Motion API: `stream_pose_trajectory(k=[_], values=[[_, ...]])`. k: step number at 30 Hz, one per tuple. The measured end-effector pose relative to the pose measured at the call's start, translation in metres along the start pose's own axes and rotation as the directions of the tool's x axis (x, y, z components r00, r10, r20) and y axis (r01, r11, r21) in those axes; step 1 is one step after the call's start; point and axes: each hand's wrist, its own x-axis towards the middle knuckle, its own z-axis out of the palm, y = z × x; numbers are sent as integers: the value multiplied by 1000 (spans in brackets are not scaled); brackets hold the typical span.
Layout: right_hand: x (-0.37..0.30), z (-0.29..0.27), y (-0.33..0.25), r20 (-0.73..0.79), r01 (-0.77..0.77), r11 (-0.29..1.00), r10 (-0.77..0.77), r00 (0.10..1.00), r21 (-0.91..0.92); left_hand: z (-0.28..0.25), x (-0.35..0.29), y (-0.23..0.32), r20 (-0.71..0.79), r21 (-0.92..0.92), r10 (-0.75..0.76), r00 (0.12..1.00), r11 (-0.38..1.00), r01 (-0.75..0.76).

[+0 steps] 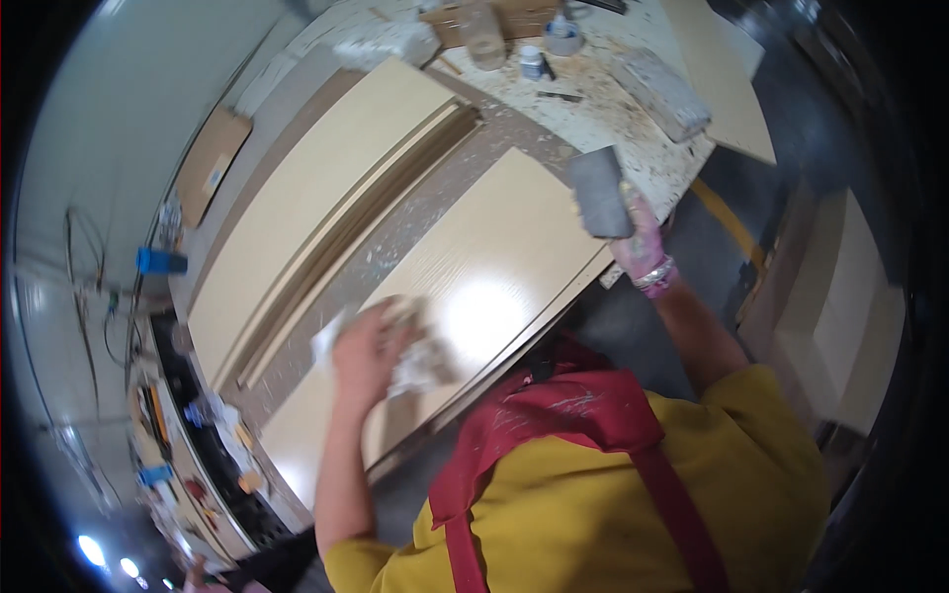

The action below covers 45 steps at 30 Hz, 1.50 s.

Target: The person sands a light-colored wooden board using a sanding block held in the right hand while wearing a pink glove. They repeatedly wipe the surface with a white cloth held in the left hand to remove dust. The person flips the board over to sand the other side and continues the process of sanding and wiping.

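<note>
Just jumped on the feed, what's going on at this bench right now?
A person in a yellow shirt and red apron leans over a pale wood panel lying on a dusty workbench. The left hand presses a crumpled white cloth onto the panel's surface. The right hand holds a grey sanding block at the panel's far corner. A second pale panel lies alongside, and small jars stand farther back.

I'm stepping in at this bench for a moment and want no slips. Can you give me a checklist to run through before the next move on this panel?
1. Left hand grips the white rag: ok.
2. Rag lies on the pale panel: ok.
3. Right hand holds the grey block: ok.
4. Block touches the panel: cannot tell.
5. Panel lies flat on the bench: ok.
6. Bench free of dust and chips: not ok.
</note>
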Motion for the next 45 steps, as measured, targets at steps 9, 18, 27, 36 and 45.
stream_pose_trajectory(k=[9,18,27,36,45], values=[[-15,31,14,83,-56,998,57,995,-22,-43,0,-168,274,457,-215,937,887,70],[20,52,7,-83,20,998,-16,996,54,-68,23,-182,272,479,-197,942,877,46],[33,16,-41,-176,76,912,-5,984,403,-154,-58,-63,-112,644,20,994,763,57],[20,40,-49,-239,-7,979,56,969,204,-95,-157,-11,74,707,68,995,701,-100],[5,6,-42,-52,-191,936,216,975,296,2,-200,-28,56,642,-49,997,766,1]])
